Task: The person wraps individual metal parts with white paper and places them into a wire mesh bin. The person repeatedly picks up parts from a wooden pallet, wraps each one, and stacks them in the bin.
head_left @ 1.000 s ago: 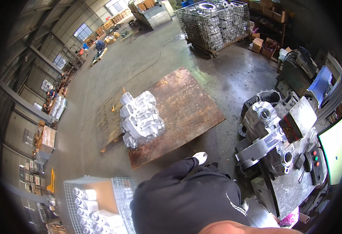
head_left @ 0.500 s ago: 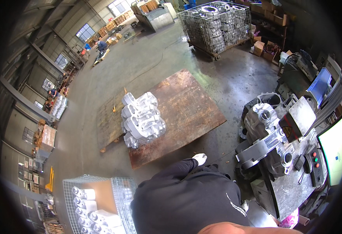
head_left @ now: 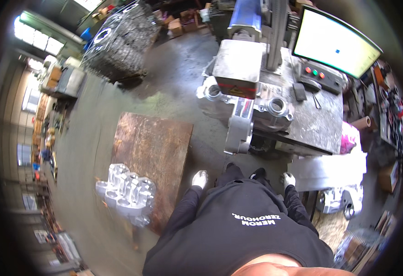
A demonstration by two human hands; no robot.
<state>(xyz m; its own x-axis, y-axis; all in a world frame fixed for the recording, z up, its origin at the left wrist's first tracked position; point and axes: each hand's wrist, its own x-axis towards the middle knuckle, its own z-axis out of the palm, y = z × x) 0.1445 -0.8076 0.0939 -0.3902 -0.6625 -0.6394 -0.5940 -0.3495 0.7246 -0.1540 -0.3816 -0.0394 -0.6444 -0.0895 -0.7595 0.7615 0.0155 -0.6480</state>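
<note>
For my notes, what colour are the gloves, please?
White, on both hands, head view.

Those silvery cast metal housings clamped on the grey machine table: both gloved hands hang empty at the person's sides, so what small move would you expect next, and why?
Probably raising the right hand toward the silvery cast metal housing on the grey machine table. The person faces it, neither the right nor the left hand holds anything, and the right hand hangs nearer the table. This is only a guess.

Left hand (head_left: pixel 200 178): white-gloved, hanging at side, black sleeve, holding nothing. Right hand (head_left: pixel 288 179): white-gloved, hanging at side, likewise free.
</note>
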